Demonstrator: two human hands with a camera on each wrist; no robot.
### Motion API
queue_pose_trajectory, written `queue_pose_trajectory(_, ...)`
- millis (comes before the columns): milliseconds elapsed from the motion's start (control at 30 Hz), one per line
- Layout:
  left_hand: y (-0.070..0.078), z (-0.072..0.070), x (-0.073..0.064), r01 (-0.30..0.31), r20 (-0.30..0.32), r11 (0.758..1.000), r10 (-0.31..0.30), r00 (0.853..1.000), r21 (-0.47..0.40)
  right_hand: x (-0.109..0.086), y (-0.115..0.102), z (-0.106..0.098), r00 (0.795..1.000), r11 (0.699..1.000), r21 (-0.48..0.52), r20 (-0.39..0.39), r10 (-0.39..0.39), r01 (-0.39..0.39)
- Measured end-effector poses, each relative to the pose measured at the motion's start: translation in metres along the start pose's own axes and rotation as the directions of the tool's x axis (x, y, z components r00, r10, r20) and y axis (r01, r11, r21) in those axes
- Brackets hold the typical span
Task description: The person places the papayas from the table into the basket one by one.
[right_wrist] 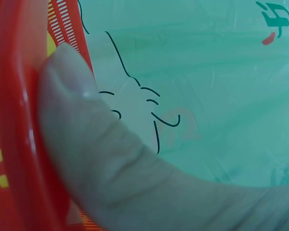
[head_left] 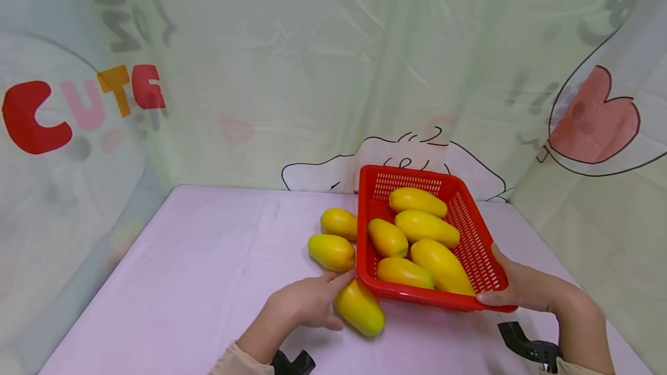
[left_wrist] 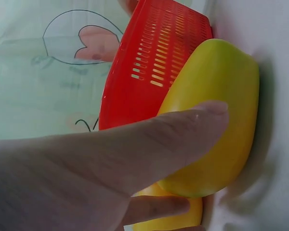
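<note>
A red plastic basket with slotted walls holds several yellow mangoes. My right hand grips its front right corner, thumb laid over the rim in the right wrist view. Beside the front left corner lies a loose mango with a greenish end. My left hand is at this mango with its fingers fairly straight. The left wrist view has the thumb stretched across the mango, and the other fingers low near a second mango.
Two more loose mangoes, one behind and one nearer, lie along the basket's left side. A pale cloth covers the table. Printed curtains stand at the back and both sides.
</note>
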State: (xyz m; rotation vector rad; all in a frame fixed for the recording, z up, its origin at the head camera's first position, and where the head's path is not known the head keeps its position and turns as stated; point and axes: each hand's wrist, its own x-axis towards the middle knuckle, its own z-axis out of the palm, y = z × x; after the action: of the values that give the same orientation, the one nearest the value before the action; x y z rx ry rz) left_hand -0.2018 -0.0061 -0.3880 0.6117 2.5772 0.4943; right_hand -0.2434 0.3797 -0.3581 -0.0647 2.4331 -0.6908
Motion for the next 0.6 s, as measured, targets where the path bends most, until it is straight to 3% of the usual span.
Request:
queue_pose_trajectory(233, 0.005, 0.008, 0.005, -0.042, -0.089, 0.996, 0.048, 0.995, 0.078, 0.0, 0.001, 0.0, 1.0, 1.0, 0.013, 0.0, -0.004, 0.004)
queue_pose_trajectory(400, 0.012, 0.014, 0.007, 0.002, -0.148, 0.994, 0.014, 0.989, 0.108, 0.0, 0.001, -0.001, 1.0, 1.0, 0.015, 0.003, -0.009, 0.009)
queue_pose_trajectory(600, 0.019, 0.02, 0.009, 0.028, -0.16, 0.995, -0.012, 0.987, 0.095, 0.0, 0.0, 0.0, 1.0, 1.0, 0.015, 0.002, 0.004, -0.004)
